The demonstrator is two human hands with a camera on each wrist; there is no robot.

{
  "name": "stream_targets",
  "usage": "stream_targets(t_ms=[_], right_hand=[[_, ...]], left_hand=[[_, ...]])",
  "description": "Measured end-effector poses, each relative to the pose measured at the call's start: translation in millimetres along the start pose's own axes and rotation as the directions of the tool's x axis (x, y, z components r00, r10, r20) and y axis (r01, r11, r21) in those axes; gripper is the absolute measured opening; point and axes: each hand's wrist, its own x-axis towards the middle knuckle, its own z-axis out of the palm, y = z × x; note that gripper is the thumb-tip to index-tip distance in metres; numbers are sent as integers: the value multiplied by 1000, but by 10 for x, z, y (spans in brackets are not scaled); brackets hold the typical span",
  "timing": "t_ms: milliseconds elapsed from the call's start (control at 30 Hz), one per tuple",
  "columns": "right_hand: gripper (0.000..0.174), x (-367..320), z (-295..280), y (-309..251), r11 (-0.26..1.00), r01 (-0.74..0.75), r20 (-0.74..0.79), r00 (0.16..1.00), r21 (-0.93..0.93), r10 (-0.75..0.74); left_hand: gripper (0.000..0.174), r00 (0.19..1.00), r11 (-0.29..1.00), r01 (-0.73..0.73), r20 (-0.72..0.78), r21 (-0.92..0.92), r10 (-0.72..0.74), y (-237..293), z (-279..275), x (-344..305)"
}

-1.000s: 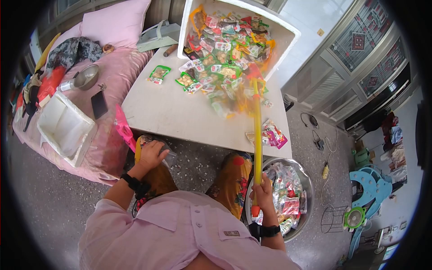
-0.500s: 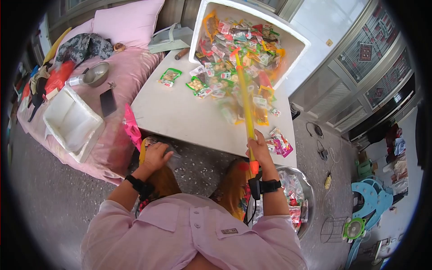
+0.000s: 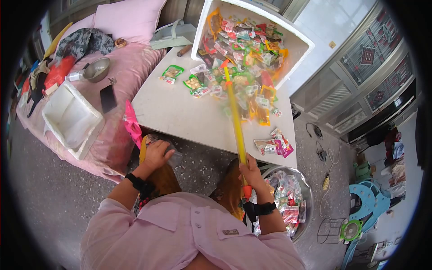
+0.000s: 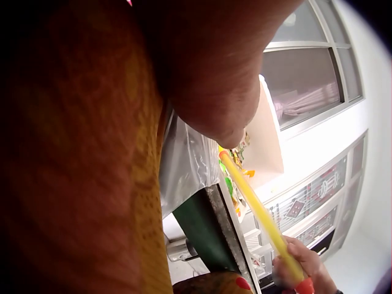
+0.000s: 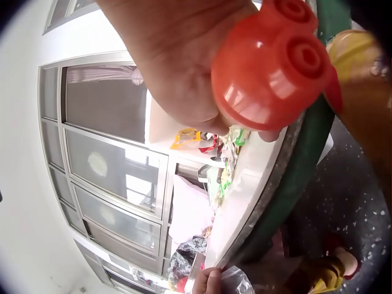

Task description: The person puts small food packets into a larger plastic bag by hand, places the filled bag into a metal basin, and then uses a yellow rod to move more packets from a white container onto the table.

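The right hand [image 3: 253,174] curls its fingers round the near end of the yellow stick [image 3: 235,114], presumably for reach over the table [image 3: 180,108] to its packets [image 3: 263,102]; the left hand [image 3: 156,155], fingers loose, thumb apart, rests before the table.

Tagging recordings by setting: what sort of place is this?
Probably a room in a home: a pink-covered bed with a pillow, a handbag beside it, and a green fan on the floor.
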Motion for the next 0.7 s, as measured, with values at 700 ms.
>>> stream_targets(t_ms=[700], right_hand=[[51,111,-191,-292,977,73,-23,997,200,-70]], left_hand=[[27,1000,1000,18,13,-14,-18,18,1,20]])
